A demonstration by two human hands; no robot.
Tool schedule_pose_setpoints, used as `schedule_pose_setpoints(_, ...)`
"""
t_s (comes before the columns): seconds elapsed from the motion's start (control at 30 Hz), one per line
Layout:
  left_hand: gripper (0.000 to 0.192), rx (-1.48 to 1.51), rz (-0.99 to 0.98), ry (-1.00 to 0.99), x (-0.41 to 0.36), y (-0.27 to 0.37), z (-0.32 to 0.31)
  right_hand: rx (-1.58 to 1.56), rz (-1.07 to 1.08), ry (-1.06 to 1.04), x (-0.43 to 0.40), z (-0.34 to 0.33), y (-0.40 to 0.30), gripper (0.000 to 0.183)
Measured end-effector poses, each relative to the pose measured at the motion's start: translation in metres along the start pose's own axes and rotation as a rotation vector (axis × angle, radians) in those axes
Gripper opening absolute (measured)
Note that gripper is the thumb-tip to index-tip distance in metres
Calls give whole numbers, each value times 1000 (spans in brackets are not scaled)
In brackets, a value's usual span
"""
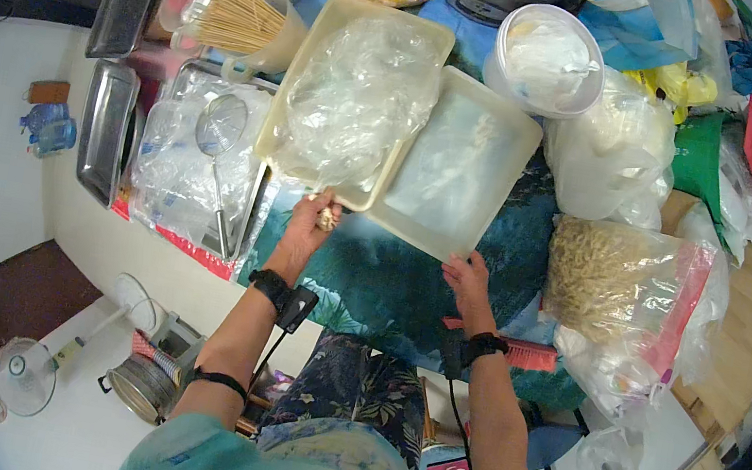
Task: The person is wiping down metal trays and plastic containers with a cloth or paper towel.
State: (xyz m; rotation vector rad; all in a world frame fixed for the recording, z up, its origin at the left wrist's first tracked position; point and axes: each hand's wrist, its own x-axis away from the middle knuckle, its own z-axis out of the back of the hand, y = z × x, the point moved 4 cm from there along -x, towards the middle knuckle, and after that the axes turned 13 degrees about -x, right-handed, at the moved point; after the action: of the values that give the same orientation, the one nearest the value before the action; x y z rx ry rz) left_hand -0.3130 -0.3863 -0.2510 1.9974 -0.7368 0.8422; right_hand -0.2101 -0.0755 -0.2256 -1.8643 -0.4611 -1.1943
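Note:
My left hand [307, 224] is closed around a small pale, lumpy piece [327, 218], right at the front edge of a cream plastic tray [276, 123]. Crumpled clear plastic film or bags [357, 99] fill that tray. Its right side overlaps a second, shallower plastic tray [419, 197], which sits at an angle. In the second tray lies a thin whitish strand [483, 134]; I cannot tell what it is. My right hand [468, 279] pinches the near right corner of this second tray, fingers at its rim.
A skimmer [220, 129] rests on plastic bags at left, below a jug of wooden skewers [244, 22]. A white bucket [547, 59] stands at back right. A bag of tan strips [612, 280] and a red brush [530, 355] lie at right.

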Motion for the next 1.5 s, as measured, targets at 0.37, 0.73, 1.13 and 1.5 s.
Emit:
schedule_pose_setpoints(0.37, 10, -361, -59, 209, 20, -26, 39, 1, -20, 76, -7, -2, -8, 57)
schedule_pose_setpoints(0.73, 10, -311, 31, 232, 6, -30, 51, 95, 237, 120, -2, 10, -5, 56)
schedule_pose_setpoints(1.13, 24, -869, -46, -262, 122, -119, 82, 272, 44, 477, 72, 155, 121, 47)
schedule_pose_setpoints(1.5, 44, -686, 380, 19, 182, -161, 79, 144, 380, 336, 47, 172, 133, 51)
